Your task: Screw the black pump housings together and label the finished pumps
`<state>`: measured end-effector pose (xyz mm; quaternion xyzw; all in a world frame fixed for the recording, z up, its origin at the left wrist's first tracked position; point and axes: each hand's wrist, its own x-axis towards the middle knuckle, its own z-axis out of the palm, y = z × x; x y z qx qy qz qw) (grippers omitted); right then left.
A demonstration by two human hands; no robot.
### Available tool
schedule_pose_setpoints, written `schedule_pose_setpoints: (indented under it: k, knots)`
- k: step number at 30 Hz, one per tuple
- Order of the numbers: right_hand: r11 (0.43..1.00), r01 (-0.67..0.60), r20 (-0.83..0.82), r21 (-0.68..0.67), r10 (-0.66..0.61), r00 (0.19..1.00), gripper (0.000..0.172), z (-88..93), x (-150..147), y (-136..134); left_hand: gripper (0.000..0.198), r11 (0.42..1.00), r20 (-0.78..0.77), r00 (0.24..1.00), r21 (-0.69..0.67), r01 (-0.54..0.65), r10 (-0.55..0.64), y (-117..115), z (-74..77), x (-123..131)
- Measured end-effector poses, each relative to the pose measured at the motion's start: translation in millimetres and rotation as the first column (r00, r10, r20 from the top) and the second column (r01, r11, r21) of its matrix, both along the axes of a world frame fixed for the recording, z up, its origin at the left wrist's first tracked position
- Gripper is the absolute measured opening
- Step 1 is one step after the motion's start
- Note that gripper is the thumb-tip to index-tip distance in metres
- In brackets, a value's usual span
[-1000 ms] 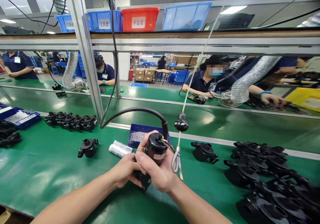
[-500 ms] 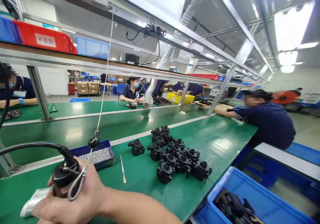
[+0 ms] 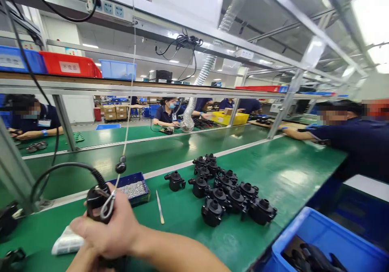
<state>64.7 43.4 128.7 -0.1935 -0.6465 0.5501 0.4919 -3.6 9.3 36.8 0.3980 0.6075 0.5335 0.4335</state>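
My right hand (image 3: 118, 225) is wrapped round a black corded electric screwdriver (image 3: 96, 203), hung by a wire loop from a line overhead. Its lower end is hidden behind the hand. Below it, at the bottom edge, shows a part of my left hand (image 3: 83, 258); its fingers are out of sight. Beside it is a dark object (image 3: 114, 264), mostly hidden. Just beyond my right hand stands a dark blue tray (image 3: 139, 201) of small silvery screws (image 3: 133, 189). Several black pump housings (image 3: 212, 212) stand grouped on the green bench to the right.
A thin pale stick (image 3: 159, 208) and a white wrapped thing (image 3: 68, 241) lie on the green bench (image 3: 188, 231). Black parts sit at the left edge. A blue bin (image 3: 331, 233) of black parts is at lower right. Metal posts (image 3: 282, 106) carry a shelf; co-workers sit around.
The view has swung left, so the bench things appear further right. A part of my left hand and the dark object now show under the screwdriver, which stays in my right hand.
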Motion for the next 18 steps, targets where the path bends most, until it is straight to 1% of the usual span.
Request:
schedule_pose_setpoints:
  k: [1,2,3,4,5,6,7,8,9,10,12,13,14,15,16,17,18]
  knots:
    - [0.999,-0.011,-0.039,-0.037,0.01,0.999,0.056,3.6,4.2,1.3,0.043,0.994,0.068,0.994,-0.071,0.087,-0.083,-2.0,-11.3,-14.2]
    - [0.997,-0.032,-0.061,-0.064,0.028,0.998,0.054,7.9,10.2,3.6,0.045,0.975,0.092,0.979,-0.115,0.193,-0.183,-3.4,-18.8,-28.0]
    - [0.996,-0.045,-0.071,-0.082,0.039,0.997,0.052,12.7,17.6,7.2,0.05,0.938,0.088,0.947,-0.138,0.318,-0.308,-3.9,-22.2,-41.4]
    - [0.994,-0.062,-0.054,-0.085,0.058,0.997,0.047,17.5,26.2,12.4,0.06,0.885,0.049,0.895,-0.137,0.446,-0.443,-3.8,-21.9,-54.2]
    - [0.997,-0.056,-0.019,-0.06,0.055,0.998,0.044,21.7,35.2,19.2,0.073,0.813,-0.009,0.819,-0.132,0.567,-0.573,-3.5,-18.7,-66.1]
    - [1.0,-0.007,0.011,0.003,0.007,1.0,0.039,24.8,44.0,27.6,0.087,0.733,-0.073,0.731,-0.13,0.667,-0.678,-3.1,-13.5,-76.9]
    - [0.995,0.067,0.035,0.078,-0.07,0.997,0.036,26.5,52.1,37.2,0.099,0.664,-0.139,0.649,-0.135,0.735,-0.748,-3.2,-7.6,-86.0]
    - [0.982,0.124,0.071,0.141,-0.135,0.988,0.035,26.5,58.9,47.8,0.109,0.612,-0.202,0.582,-0.152,0.776,-0.788,-3.6,-1.8,-93.1]
    - [0.968,0.164,0.107,0.191,-0.186,0.977,0.033,24.8,64.1,58.9,0.116,0.583,-0.263,0.533,-0.171,0.794,-0.804,-4.4,3.1,-97.6]
    - [0.957,0.188,0.144,0.22,-0.222,0.964,0.032,21.5,67.8,70.0,0.123,0.568,-0.317,0.5,-0.179,0.803,-0.806,-5.3,6.5,-99.4]
    - [0.954,0.2,0.197,0.223,-0.246,0.949,0.03,11.5,71.2,91.5,0.13,0.528,-0.408,0.435,-0.145,0.837,-0.802,-6.9,7.6,-95.1]
    - [0.958,0.2,0.212,0.207,-0.244,0.946,0.03,5.7,71.5,101.4,0.126,0.499,-0.447,0.405,-0.111,0.859,-0.797,-7.5,5.7,-89.6]
    - [0.962,0.2,0.217,0.186,-0.239,0.946,0.029,-0.3,71.2,110.6,0.118,0.477,-0.475,0.391,-0.072,0.876,-0.789,-8.0,2.4,-82.3]
    - [0.966,0.201,0.218,0.165,-0.234,0.947,0.029,-6.1,70.6,118.9,0.109,0.47,-0.488,0.396,-0.032,0.882,-0.778,-8.8,-1.5,-73.9]
    - [0.968,0.202,0.221,0.148,-0.232,0.947,0.029,-11.6,70.1,126.4,0.1,0.481,-0.488,0.421,0.004,0.877,-0.764,-9.9,-5.7,-64.8]
    - [0.97,0.206,0.222,0.131,-0.231,0.947,0.029,-16.7,69.6,132.9,0.092,0.52,-0.481,0.473,0.04,0.853,-0.738,-11.5,-9.6,-55.5]
    - [0.971,0.209,0.224,0.117,-0.231,0.947,0.029,-21.4,69.4,138.5,0.085,0.581,-0.462,0.546,0.077,0.81,-0.699,-13.6,-13.2,-46.4]
